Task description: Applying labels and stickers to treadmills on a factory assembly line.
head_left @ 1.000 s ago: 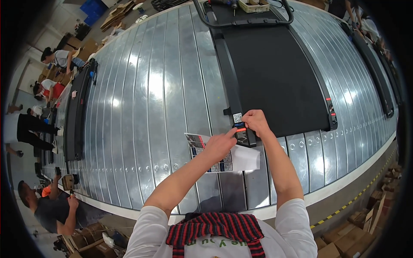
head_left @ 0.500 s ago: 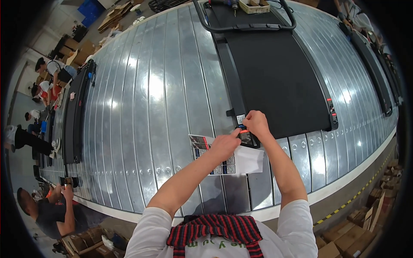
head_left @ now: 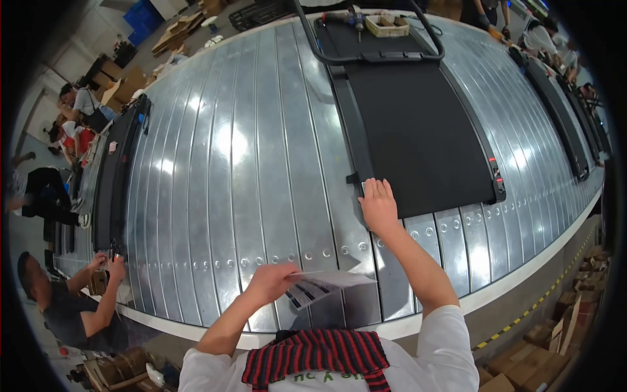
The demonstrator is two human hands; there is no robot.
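Note:
My right hand (head_left: 379, 205) lies flat, fingers together, on the near left corner of a black treadmill (head_left: 418, 124) that rests on a ribbed metal conveyor (head_left: 261, 170). My left hand (head_left: 271, 282) holds a sheet of printed sticker labels (head_left: 326, 285) by its left edge, lifted above the conveyor close to my body. The sheet is white with dark printed strips.
A second black treadmill (head_left: 114, 176) lies at the left, with a person in a dark shirt (head_left: 72, 307) working at its near end. Another treadmill (head_left: 562, 111) is at the right. A small tray and a drill (head_left: 385, 25) sit at the far end. Cardboard boxes (head_left: 562, 333) stand lower right.
Both hands were together at the treadmill's corner over the label sheet. My left hand has since lifted the sheet back toward me, and my right hand has flattened onto the corner.

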